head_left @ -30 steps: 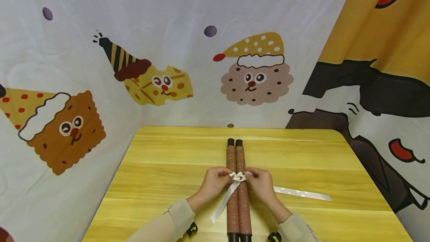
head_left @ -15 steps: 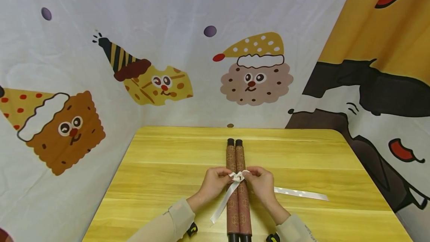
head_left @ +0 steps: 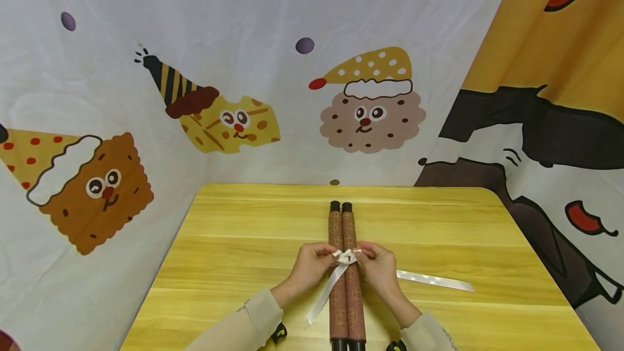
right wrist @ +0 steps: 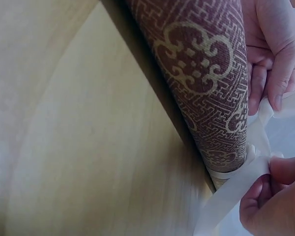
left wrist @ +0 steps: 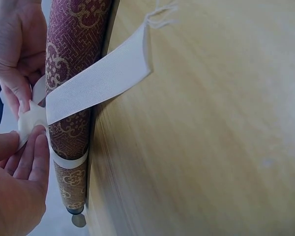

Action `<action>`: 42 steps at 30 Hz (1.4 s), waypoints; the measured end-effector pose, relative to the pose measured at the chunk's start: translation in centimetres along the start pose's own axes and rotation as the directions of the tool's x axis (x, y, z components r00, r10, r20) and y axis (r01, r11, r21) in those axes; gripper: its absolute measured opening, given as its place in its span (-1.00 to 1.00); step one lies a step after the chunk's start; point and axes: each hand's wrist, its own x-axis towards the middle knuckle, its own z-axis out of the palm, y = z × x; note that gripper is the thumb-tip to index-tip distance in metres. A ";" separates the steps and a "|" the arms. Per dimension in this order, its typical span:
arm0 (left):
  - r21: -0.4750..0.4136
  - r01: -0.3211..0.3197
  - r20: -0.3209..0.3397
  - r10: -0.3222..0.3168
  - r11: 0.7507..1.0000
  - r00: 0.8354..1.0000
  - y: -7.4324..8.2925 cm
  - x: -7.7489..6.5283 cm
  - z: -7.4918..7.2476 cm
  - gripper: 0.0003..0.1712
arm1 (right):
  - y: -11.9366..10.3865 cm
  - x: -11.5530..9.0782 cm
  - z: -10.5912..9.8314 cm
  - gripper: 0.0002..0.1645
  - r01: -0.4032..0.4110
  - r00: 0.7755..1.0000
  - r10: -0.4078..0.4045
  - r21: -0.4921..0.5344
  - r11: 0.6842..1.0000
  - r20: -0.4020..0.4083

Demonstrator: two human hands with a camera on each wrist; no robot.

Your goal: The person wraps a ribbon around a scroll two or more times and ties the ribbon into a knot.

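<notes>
Two brown scrolls (head_left: 338, 307) with gold patterns and black end knobs lie side by side on the table. A white ribbon (head_left: 347, 258) goes around them and is looped into a bow on top. My left hand (head_left: 311, 266) pinches the left part of the bow between thumb and fingers. On the other side, my right hand (head_left: 380, 268) pinches the right part. One ribbon tail (left wrist: 98, 81) hangs down over the left scroll, its end frayed. The other ribbon tail (head_left: 436, 280) stretches right from beneath the right hand. Fingers partly hide the knot.
The wood-grain table (head_left: 234, 264) has rounded far corners. A white curtain (head_left: 273, 10) with cartoon prints hangs behind it and along the left. Black straps (head_left: 279, 333) with yellow marks show under the wrists.
The ribbon tail on the right has drawn slightly leftward. My right fingers have shifted a little on the bow's right loop. The left hand and the scrolls stay in place.
</notes>
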 end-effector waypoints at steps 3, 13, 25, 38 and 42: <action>0.002 -0.006 0.001 0.006 1.000 1.000 0.0 0.0 0.0 -0.89 | 0.2 0.0 0.0 -0.70 -0.007 1.000 0.007 0.030 1.000 -0.009; 0.055 0.011 0.005 -0.011 0.998 1.000 2.8 -0.8 -0.1 -0.87 | 0.5 0.2 -0.6 -0.81 -0.024 0.996 0.027 0.036 0.999 -0.088; 0.225 -0.058 0.003 0.059 0.973 0.998 0.9 -0.3 -0.6 -0.75 | 0.7 0.5 -0.7 -0.71 -0.176 0.979 0.188 0.133 0.975 -0.078; 0.650 -0.229 0.075 0.239 0.725 0.968 0.9 0.7 1.0 -0.78 | 0.8 0.3 -0.4 -0.74 -0.129 0.987 0.138 0.106 0.986 -0.077; 0.750 -0.239 0.103 0.249 0.616 0.963 0.9 0.9 1.8 -0.73 | 0.8 0.2 -0.4 -0.73 -0.122 0.989 0.130 0.108 0.987 -0.071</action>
